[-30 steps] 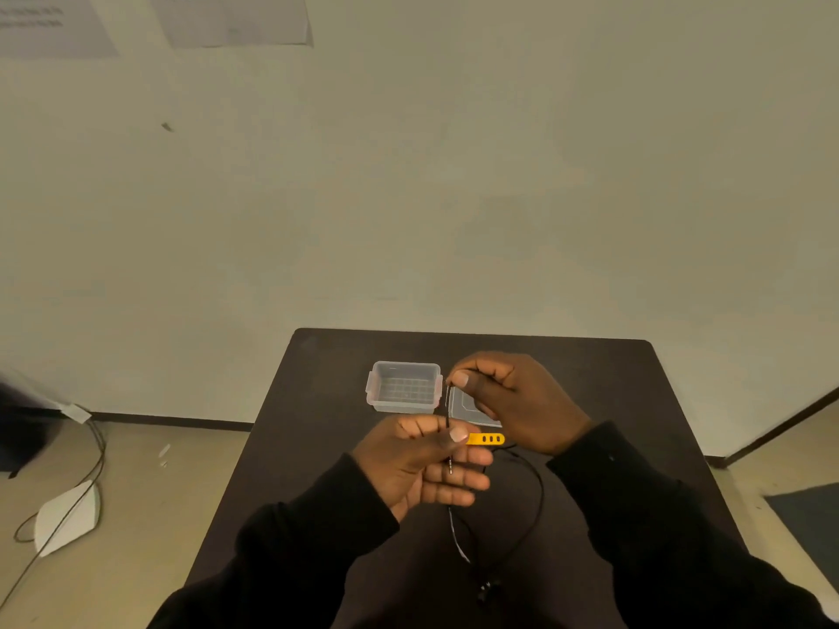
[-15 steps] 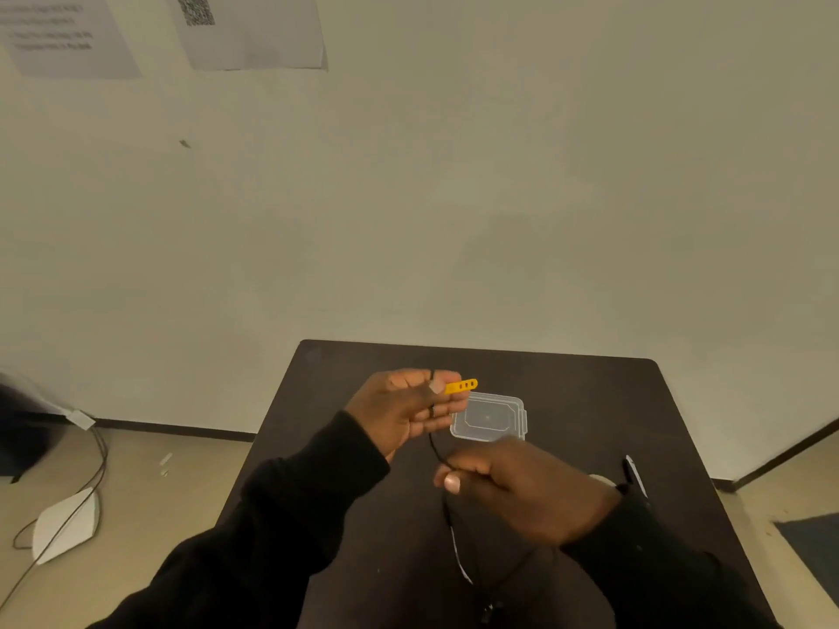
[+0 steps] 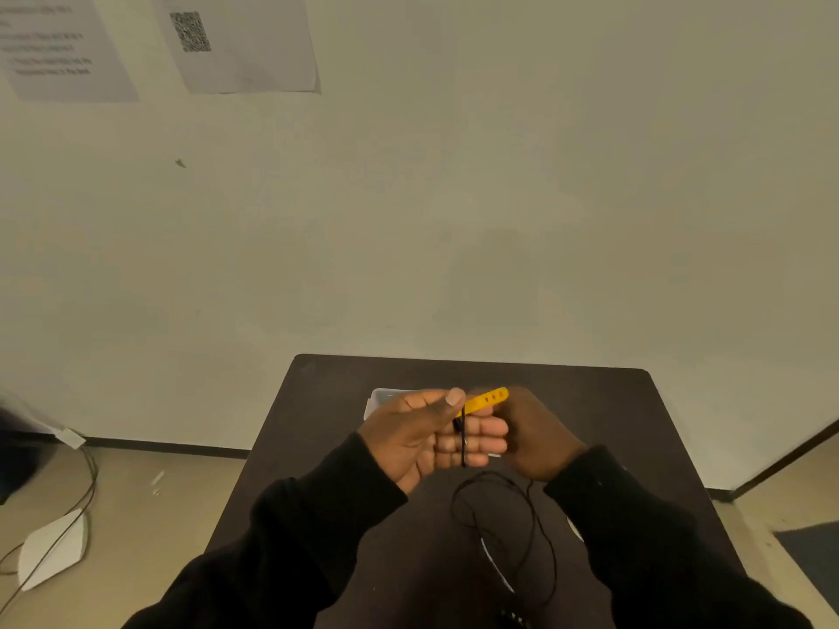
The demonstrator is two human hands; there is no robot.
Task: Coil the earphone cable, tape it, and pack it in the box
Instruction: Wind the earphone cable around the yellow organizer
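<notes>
My left hand [image 3: 431,435] is palm up above the dark table [image 3: 318,447], its thumb pinning a yellow perforated strap [image 3: 488,398] and the black earphone cable [image 3: 522,528] across the fingers. My right hand [image 3: 538,435] sits just behind the left fingers, closed on the cable. The cable hangs from the hands in a loose loop over the table toward me, and the earbuds lie near the bottom edge of the view. A clear plastic box [image 3: 373,404] shows only its left corner behind my left hand.
The table is small, with floor on both sides. A white object and loose cords [image 3: 54,542] lie on the floor at the left. Papers [image 3: 240,43] hang on the wall behind.
My right hand has risen from near the table's front up behind the left fingers, drawing the cable with it. My left hand has turned more palm up, still holding the strap.
</notes>
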